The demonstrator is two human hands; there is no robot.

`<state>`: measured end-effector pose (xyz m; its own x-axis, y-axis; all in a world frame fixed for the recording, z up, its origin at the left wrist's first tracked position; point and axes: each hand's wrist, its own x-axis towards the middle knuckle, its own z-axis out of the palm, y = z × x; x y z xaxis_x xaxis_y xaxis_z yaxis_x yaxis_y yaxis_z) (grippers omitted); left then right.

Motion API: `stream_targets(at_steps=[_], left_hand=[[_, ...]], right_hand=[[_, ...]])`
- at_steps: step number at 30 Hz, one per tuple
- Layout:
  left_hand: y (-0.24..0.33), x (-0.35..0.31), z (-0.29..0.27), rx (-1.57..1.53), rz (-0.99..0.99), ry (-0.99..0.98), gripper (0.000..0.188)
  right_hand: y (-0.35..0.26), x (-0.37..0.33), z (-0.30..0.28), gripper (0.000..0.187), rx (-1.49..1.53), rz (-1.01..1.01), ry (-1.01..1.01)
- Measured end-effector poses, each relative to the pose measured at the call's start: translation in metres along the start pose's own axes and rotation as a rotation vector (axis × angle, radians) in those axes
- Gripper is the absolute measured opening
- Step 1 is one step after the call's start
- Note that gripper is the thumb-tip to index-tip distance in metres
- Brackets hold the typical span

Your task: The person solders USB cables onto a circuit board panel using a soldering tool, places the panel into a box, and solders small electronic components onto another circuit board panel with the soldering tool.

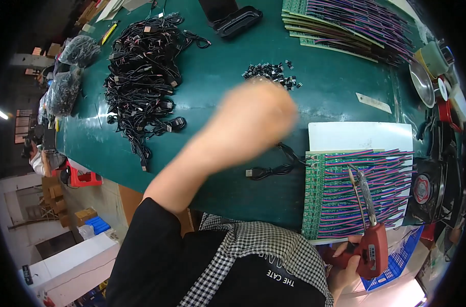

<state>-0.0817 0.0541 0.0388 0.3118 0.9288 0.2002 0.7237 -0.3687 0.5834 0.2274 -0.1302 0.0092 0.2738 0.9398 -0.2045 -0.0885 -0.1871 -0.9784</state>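
My right hand point(347, 272) is wrapped round the red handle of a soldering gun point(373, 251). The gun's metal barrel, with a thin rod beside it, points up over a panel of green circuit boards point(313, 204) with rows of pink, blue and black wires. My left hand point(258, 110) is smeared by motion above the table, just in front of a heap of small black parts point(281, 77); its fingers cannot be made out. A black USB cable point(279, 170), bundled in a tie, lies on the table, its other end reaching the panel's upper left corner.
A large pile of black USB cables point(141, 77) covers the table's left side. More wired board panels point(340, 30) are stacked at the far right. A metal strip point(374, 102) and a white sheet point(361, 134) lie nearer. A black round-centred device point(425, 189) stands at right.
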Motion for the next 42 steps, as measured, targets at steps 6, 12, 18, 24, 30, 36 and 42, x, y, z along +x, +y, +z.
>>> stream_targets(at_steps=[6, 12, 18, 24, 30, 36, 42], left_hand=[[-0.135, 0.035, -0.055, 0.797, -0.170, 0.298, 0.017], [-0.164, 0.037, -0.067, 0.696, -0.120, 0.084, 0.009], [-0.073, 0.033, -0.074, -0.230, -0.305, 0.252, 0.012], [0.085, -0.026, 0.017, -0.969, -0.317, -0.598, 0.032], [0.121, -0.039, 0.068, -0.781, -0.047, -0.570, 0.026], [0.128, -0.051, 0.071, -0.617, 0.155, -0.445, 0.025], [0.130, -0.052, 0.072, -0.545, 0.228, -0.377, 0.028]], right_hand=[[-0.006, 0.001, 0.006, 0.063, 0.008, -0.002, -0.005], [-0.011, 0.003, 0.010, 0.060, 0.041, -0.031, -0.037], [-0.015, 0.004, 0.011, 0.056, 0.118, -0.059, -0.015], [-0.033, 0.004, 0.021, 0.046, 0.165, 0.089, -0.133], [-0.040, 0.005, 0.026, 0.044, 0.060, 0.071, -0.332], [-0.033, 0.007, 0.028, 0.050, -0.033, 0.065, -0.217], [-0.032, 0.006, 0.025, 0.070, -0.010, 0.129, -0.171]])
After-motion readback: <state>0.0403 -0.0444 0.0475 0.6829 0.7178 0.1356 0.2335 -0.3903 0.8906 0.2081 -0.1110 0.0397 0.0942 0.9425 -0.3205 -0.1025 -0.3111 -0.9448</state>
